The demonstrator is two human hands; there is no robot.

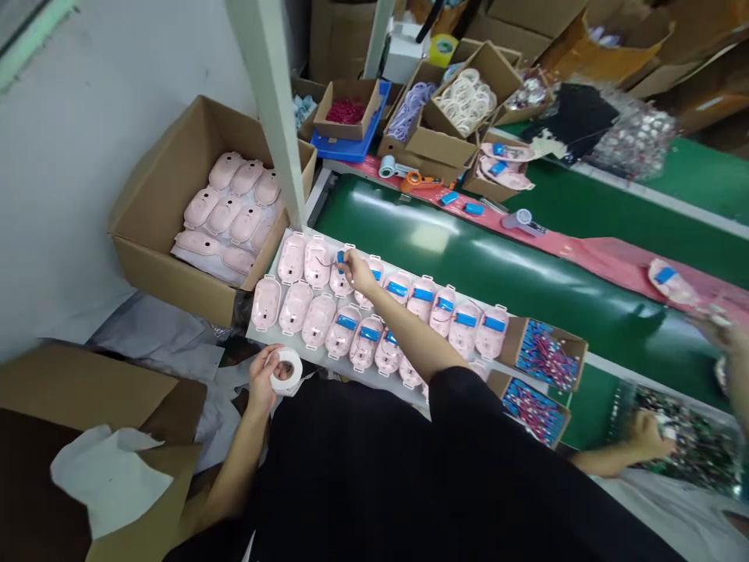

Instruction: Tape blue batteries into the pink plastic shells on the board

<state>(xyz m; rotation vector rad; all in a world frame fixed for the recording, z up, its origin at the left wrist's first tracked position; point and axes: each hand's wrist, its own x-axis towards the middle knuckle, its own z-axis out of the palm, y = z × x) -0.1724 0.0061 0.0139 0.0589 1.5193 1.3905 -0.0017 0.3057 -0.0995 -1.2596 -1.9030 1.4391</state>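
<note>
Across the far side runs the long green conveyor belt (430,234), a pink strip of sheeting (591,261) stretched along its far edge. This side of it, the white table (275,336) carries two rows of pink shells, while a big cardboard box (169,269) stands at its left end, more pink shells (225,212) stacked inside. At the table's right end, here are two small boxes (579,375) side by side, both full of blue packs with red wires. Over on the right, a co-worker's hand (649,437) holds something white above a bag of small parts (696,453).

Now to the person's own hands! The left hand (263,378) is in front of the table's near edge, fingers clamped on a roll of white tape (296,375), its hole facing up. The right hand (358,273) reaches over the near row to the third pink shell (340,282) from the left in the far row. Its fingertips are bunched close together, right at a blue pack (340,257) at that shell's far end; whether they pinch it or merely touch it, I cannot tell. Further right, shell after shell has its own blue pack lying inside.
</note>
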